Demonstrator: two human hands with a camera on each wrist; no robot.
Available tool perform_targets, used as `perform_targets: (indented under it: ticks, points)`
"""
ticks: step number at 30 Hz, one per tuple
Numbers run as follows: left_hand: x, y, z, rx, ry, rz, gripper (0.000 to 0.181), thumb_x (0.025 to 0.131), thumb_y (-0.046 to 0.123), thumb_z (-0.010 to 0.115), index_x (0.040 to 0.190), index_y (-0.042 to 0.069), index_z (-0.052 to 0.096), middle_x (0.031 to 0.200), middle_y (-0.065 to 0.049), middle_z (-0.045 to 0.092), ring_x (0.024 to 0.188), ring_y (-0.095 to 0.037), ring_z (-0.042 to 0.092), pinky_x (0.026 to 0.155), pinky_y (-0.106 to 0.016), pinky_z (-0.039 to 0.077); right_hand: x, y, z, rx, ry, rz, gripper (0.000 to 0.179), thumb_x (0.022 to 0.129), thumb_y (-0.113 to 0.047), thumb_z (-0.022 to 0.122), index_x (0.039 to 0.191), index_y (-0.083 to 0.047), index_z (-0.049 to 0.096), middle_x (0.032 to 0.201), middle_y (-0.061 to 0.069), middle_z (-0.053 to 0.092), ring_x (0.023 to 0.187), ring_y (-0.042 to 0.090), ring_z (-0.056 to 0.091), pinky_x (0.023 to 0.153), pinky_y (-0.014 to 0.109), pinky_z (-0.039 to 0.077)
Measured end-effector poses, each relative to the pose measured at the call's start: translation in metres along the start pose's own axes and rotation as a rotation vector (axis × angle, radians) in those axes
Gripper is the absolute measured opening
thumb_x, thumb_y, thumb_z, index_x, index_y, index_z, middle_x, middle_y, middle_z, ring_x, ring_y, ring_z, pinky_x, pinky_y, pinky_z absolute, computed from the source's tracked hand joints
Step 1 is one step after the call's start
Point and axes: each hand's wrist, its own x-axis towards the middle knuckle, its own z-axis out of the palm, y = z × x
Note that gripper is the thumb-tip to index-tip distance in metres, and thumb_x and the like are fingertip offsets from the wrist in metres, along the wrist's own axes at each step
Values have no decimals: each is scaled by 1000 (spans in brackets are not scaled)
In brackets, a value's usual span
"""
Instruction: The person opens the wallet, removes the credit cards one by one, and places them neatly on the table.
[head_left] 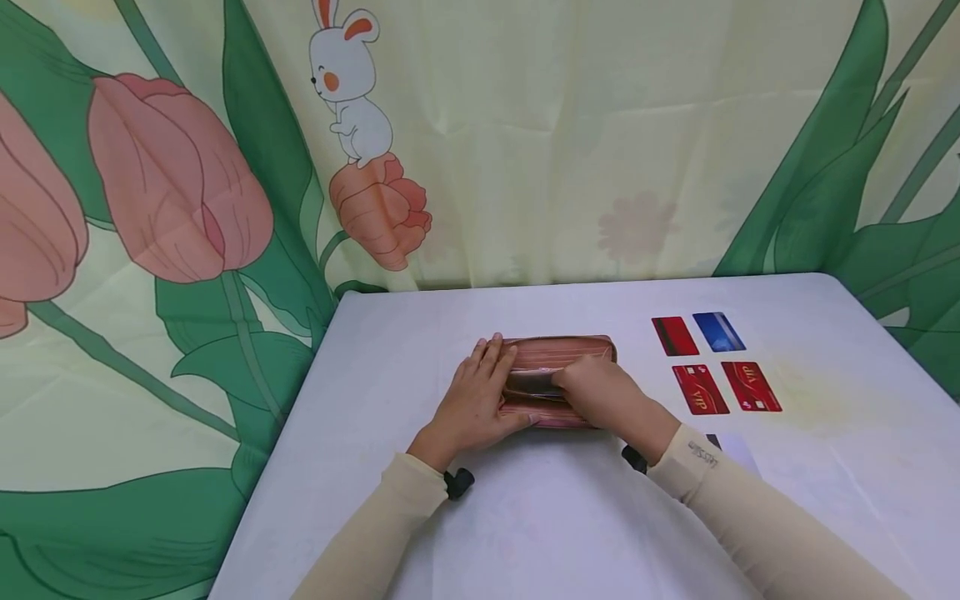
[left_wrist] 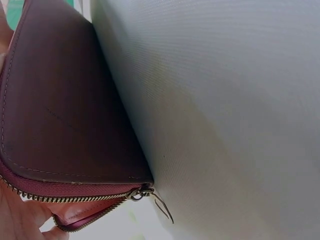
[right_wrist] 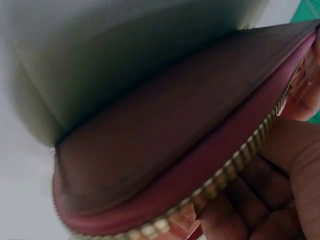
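Observation:
A pink-lined zip wallet (head_left: 558, 346) stands unzipped on the table, its mouth spread upward with several folds and a grey middle pocket inside. My left hand (head_left: 476, 404) holds its left end, fingers along the far side and thumb on the near rim. My right hand (head_left: 603, 396) reaches into the right part of the mouth with bent fingers; the fingertips are hidden there. The wrist views show the wallet's brown outer side (left_wrist: 65, 105) and its brass zip teeth (right_wrist: 232, 167). In the right wrist view, curled fingers (right_wrist: 225, 217) sit beside the zip; what they hold is unclear.
Right of the wallet lie a red-and-green card (head_left: 678, 337), a blue card (head_left: 718, 332) and two red VIP cards (head_left: 701, 390). A dark-edged, pale flat item (head_left: 738, 454) is partly covered by my right sleeve. Behind the white table (head_left: 405, 333) hangs a printed curtain (head_left: 510, 167).

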Motion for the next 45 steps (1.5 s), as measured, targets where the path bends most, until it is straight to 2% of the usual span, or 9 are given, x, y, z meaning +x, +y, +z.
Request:
perform_targets:
  ticks: [4,8,15,21,25,31,36,40,45]
  points:
    - [0,1,0,-4,7,6,107,92,74,60,169,13,17,176,-11,4,162,-32,0,128,-52,15,3,-1,2,-6,-90,3,8,89,-2,79,84,-8,78,75,4,74,64,14,63,61,34,57]
    - [0,2,0,-14,16,18,106,92,73,60,168,13,17,176,-12,4,162,-32,0,128,-53,15,2,-1,5,-35,-112,-2,10,87,-1,80,85,-10,78,74,2,72,65,14,64,61,35,58]
    - [-1,4,-1,-20,14,15,106,93,73,59,169,13,17,176,-11,3,162,-32,-1,128,-52,15,-3,-3,4,-89,-7,-54,9,86,-2,82,87,-10,79,76,2,74,65,15,66,62,37,60]
    - [-1,5,-2,-16,8,11,106,92,74,59,169,13,17,176,-11,3,162,-32,0,128,-54,15,-7,0,-3,-106,97,-82,11,87,0,78,87,-12,78,69,2,69,59,15,64,57,38,59]
    - [0,5,-2,-5,-2,5,107,92,75,57,169,13,16,176,-11,2,162,-33,0,128,-53,15,-11,2,-12,-65,121,-53,13,87,-1,77,93,-12,78,68,0,68,60,13,62,62,38,61]
    - [-1,4,-3,13,3,1,107,93,75,57,168,12,17,175,-13,5,161,-37,6,127,-54,16,-19,4,-25,41,153,-13,18,86,0,76,101,-8,80,84,2,76,70,14,68,72,38,63]
    - [-2,5,-5,8,-3,-5,106,93,73,59,168,11,17,176,-13,4,162,-35,3,128,-54,15,-27,9,-32,88,183,1,28,87,2,75,112,-10,81,93,3,79,75,16,70,75,39,63]
    - [-2,5,-4,9,2,-4,105,93,71,61,168,10,19,175,-13,6,162,-35,3,127,-54,16,-36,14,-38,139,220,15,31,87,3,75,114,-11,79,93,2,78,72,15,66,71,36,61]
    - [-2,4,-3,8,-3,-6,105,92,71,61,168,11,18,176,-12,5,162,-34,2,127,-54,16,-51,21,-46,185,270,68,31,87,1,80,115,-13,79,85,-1,74,68,12,57,61,29,51]
